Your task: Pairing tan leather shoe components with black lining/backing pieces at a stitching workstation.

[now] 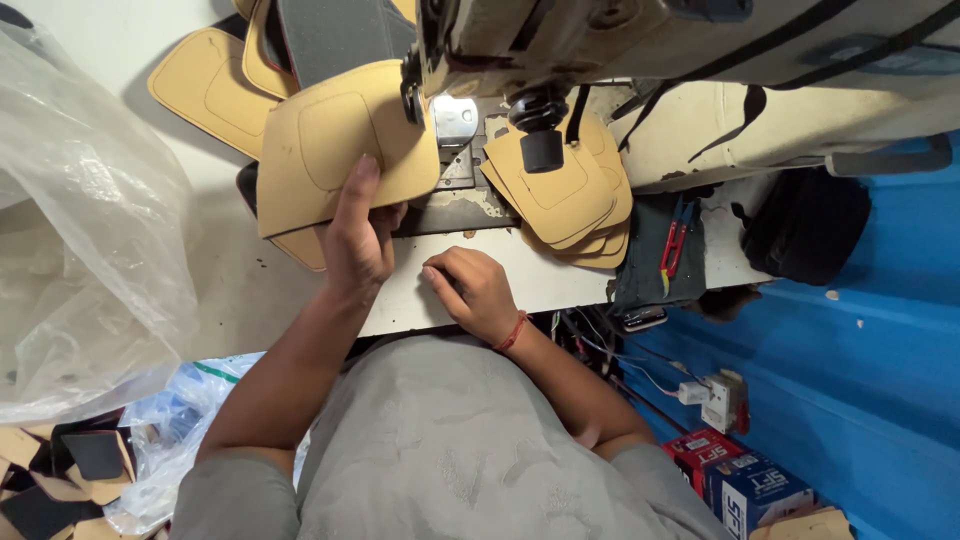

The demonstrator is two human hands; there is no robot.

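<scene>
Head view: left hand [357, 245] grips two tan panels [345, 145]

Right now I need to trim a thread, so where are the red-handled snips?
In the head view, the red-handled snips lie on a dark cloth at the table's right end, just right of the stack of tan pieces and well beyond the right hand.

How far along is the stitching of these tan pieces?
Looks done: a stack of tan pieces lies right of the needle. In hand: left hand grips one tan panel beside the sewing machine; right hand rests on the table. Left: more panels behind.
</scene>
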